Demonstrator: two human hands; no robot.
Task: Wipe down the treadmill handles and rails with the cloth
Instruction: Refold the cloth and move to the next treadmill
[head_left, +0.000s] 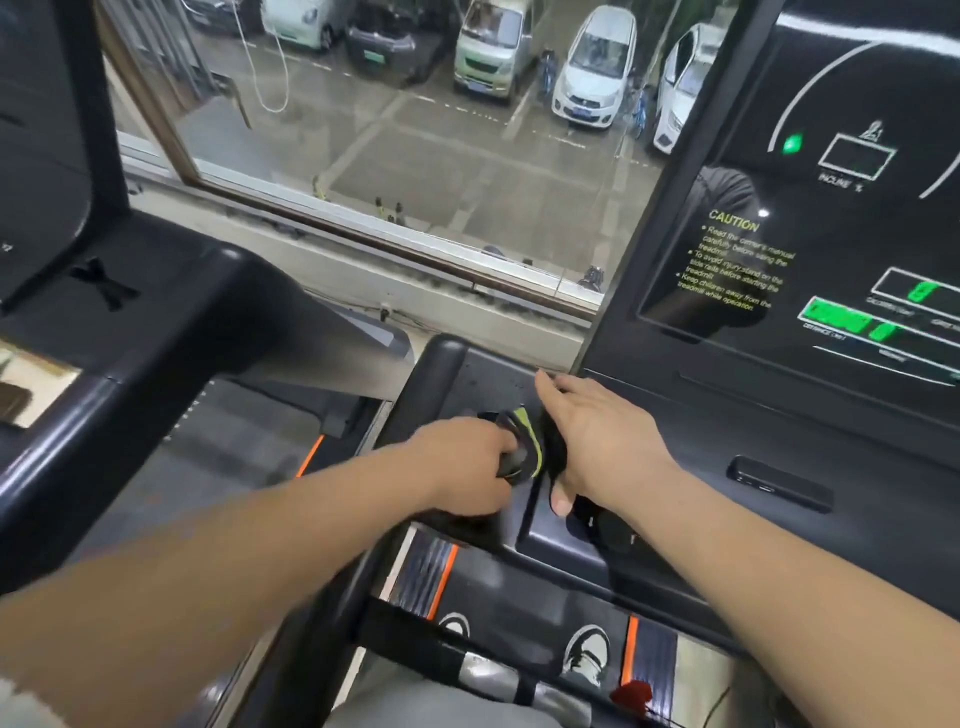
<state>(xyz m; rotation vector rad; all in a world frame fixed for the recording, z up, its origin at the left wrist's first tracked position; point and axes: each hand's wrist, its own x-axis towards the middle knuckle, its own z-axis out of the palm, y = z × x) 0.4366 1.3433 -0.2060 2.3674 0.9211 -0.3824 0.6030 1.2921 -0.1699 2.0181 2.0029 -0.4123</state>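
The left hand (467, 462) is squeezing the cloth (529, 441) in the middle, and the right hand (597, 436) is lying flat beside it.

The cloth (530, 441) is dark grey with a yellow-green band. The console (779, 410) is black (green lit readouts (836, 317), yellow caution text (737, 260)); orange stripes (444, 579) edge the dark deck (519, 603) at lower centre.

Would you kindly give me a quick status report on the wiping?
Left hand gripping cloth on console ledge. Right hand flat beside it, fingers straight. Nothing in the way.
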